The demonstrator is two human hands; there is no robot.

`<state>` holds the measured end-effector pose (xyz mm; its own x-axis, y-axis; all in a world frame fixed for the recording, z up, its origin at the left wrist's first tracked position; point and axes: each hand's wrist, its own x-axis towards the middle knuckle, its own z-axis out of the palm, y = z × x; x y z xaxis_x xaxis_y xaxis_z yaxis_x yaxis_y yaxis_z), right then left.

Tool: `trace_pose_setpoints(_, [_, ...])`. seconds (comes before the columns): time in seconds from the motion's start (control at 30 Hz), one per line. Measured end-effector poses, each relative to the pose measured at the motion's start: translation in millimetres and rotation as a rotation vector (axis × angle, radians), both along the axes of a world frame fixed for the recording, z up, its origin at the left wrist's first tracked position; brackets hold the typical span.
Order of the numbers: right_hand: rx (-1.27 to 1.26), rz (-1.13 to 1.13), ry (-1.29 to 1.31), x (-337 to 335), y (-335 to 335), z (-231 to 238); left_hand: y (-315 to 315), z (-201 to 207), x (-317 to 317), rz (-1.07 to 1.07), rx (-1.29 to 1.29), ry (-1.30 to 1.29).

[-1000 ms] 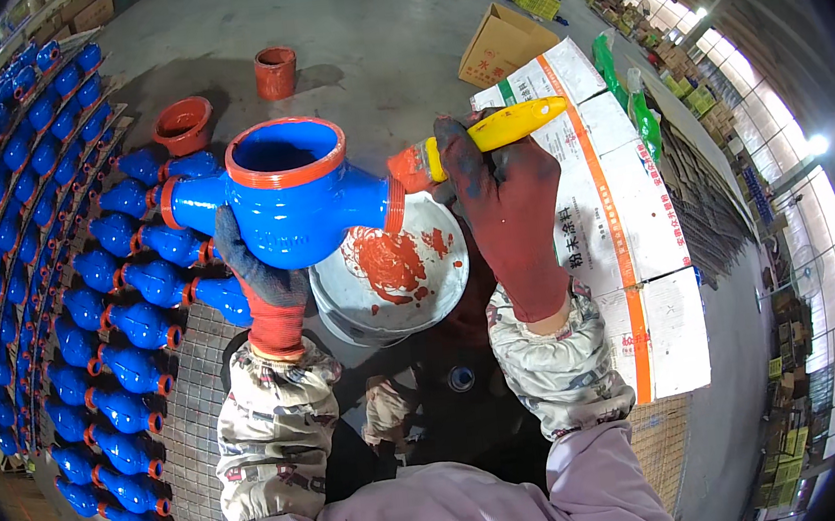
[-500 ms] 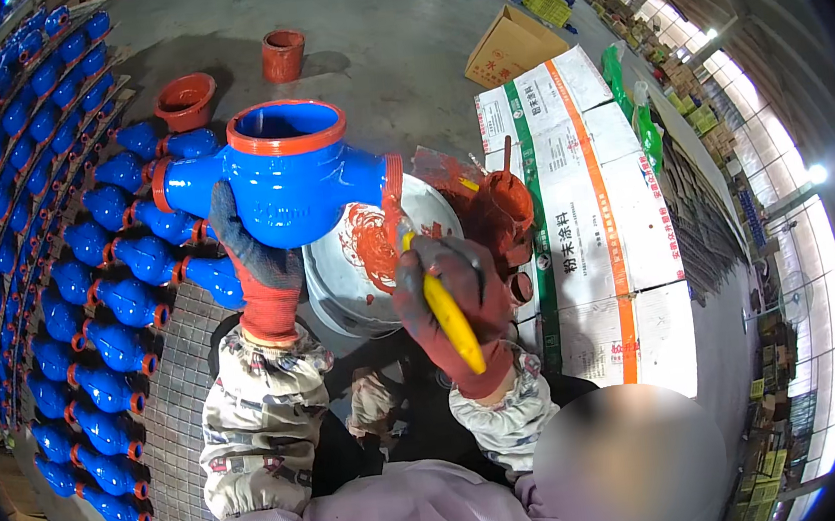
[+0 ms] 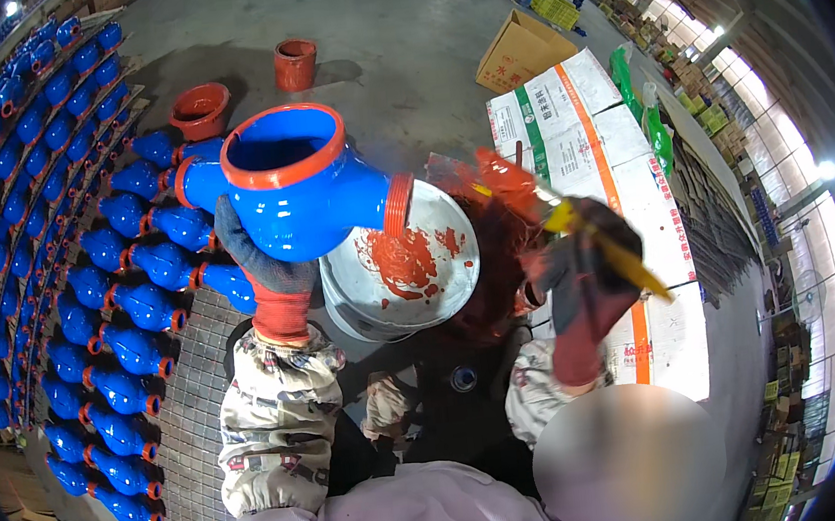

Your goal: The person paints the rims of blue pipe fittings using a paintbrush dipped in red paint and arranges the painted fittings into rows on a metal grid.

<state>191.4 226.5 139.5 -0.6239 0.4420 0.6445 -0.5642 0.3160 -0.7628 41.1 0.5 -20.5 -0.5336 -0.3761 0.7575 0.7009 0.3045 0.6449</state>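
My left hand, in a dark-palmed red glove, is closed round the underside of a glossy blue pipe-like housing. The housing has a wide round opening on top with an orange-red rim and a threaded red end pointing right. In my right hand, also gloved and smeared by motion, is a paintbrush with a yellow handle; its red-coated head is over the paint-stained container. Between the hands stands a white bucket, red paint smeared on its pale round top.
Rows of similar blue housings lie on a wire mesh and racks at left. Beyond sit a red basin and a red cylinder. White cartons stand at right, an open brown box behind them.
My right hand has carried the paintbrush right, from the housing's threaded end to over the paint container. The left hand still holds the housing, now tilted with its threaded end lower.
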Motion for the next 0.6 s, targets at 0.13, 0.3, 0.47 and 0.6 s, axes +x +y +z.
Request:
trace_pose_setpoints(0.13, [-0.001,0.157,-0.062,6,17,21,1,4,5,0.015,-0.054,0.048])
trace_pose_setpoints(0.3, [0.000,0.741,0.003,-4,20,32,0,-3,14,-0.100,0.018,0.025])
trace_pose_setpoints(0.47, [0.147,0.906,0.000,1,-4,43,-1,-16,17,-0.193,0.087,-0.020])
trace_pose_setpoints(0.6, [0.074,0.759,-0.192,15,-25,48,-1,-23,13,-0.326,0.169,-0.094])
